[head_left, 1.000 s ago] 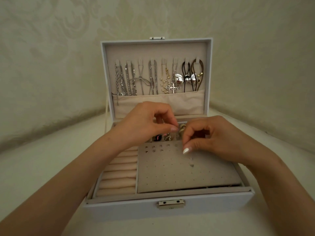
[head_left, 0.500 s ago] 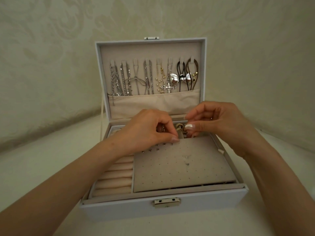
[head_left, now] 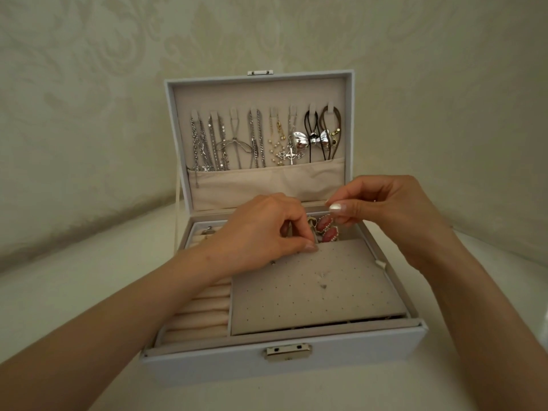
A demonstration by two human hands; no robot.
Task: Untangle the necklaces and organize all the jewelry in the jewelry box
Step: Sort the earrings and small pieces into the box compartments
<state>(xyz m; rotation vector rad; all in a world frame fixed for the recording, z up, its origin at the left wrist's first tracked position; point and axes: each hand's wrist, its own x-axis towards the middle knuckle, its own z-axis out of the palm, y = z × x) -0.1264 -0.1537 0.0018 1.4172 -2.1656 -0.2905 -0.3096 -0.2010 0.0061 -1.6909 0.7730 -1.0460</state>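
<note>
From the head camera we see a white hard-sided jewelry box (head_left: 296, 366) standing open, its lid (head_left: 261, 93) upright at the back.

The change is in the right hand (head_left: 391, 209). In the picture from a second ago its fingertips meet the left's at the grey perforated earring panel (head_left: 311, 301). Now it is raised and drawn off to the right, above the box's back compartment and apart from the left hand (head_left: 261, 235). Its thumb and forefinger are closed tip to tip and the other fingers are curled under. We cannot tell whether anything tiny sits in that pinch.

The lift uncovers pink oval stone earrings (head_left: 327, 229) with beaded rims, lying in the back compartment just behind the panel. The left hand keeps its place, fingers curled tight and thumb tip pressed at the panel's back edge. We cannot tell whether it nips a stud or the panel itself.

The silver chain and black cord necklaces (head_left: 207, 143) hang side by side from hooks inside the lid, their ends tucked into a beige fabric pocket (head_left: 267, 185). None looks knotted to another. Cream padded ring rolls (head_left: 201, 310) lie left of the panel.

We judge the untangling finished and the work now on the earrings. The parted hands suggest one small piece is being set or fetched, and the pink pair may yet want a place on the panel.
</note>
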